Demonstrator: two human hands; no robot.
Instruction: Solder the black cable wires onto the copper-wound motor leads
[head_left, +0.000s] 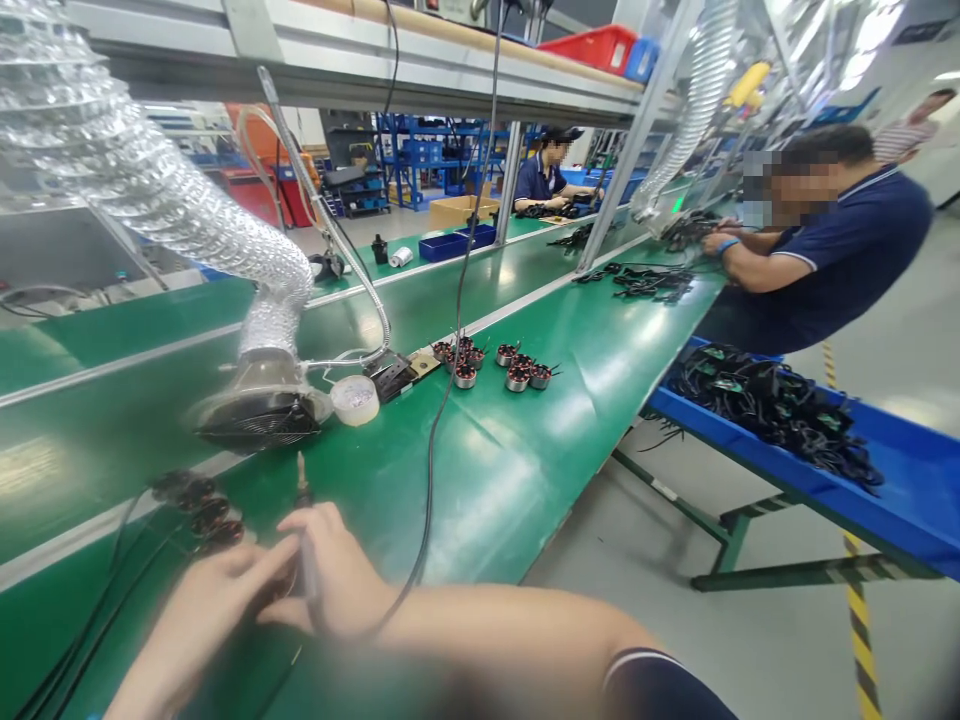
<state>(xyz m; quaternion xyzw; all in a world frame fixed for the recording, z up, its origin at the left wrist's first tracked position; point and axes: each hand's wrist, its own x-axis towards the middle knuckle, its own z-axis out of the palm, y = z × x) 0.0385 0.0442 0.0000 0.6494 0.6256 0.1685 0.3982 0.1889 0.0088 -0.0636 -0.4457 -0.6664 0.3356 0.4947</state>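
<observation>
My right hand is closed around the handle of a soldering iron, whose bare tip points up and away from me. Close beside it, my left hand has its fingers bent together at the right hand's fingers. What lies between them is mostly hidden and blurred. Just beyond the left hand sits a row of small motors with copper windings, with black cables running nearby. A black cord hangs from above and loops down to my right hand.
A fume duct ends in a hood over the green bench. Beside it are a round white tub and several motors. Co-workers sit farther along. A blue tray holds black cables.
</observation>
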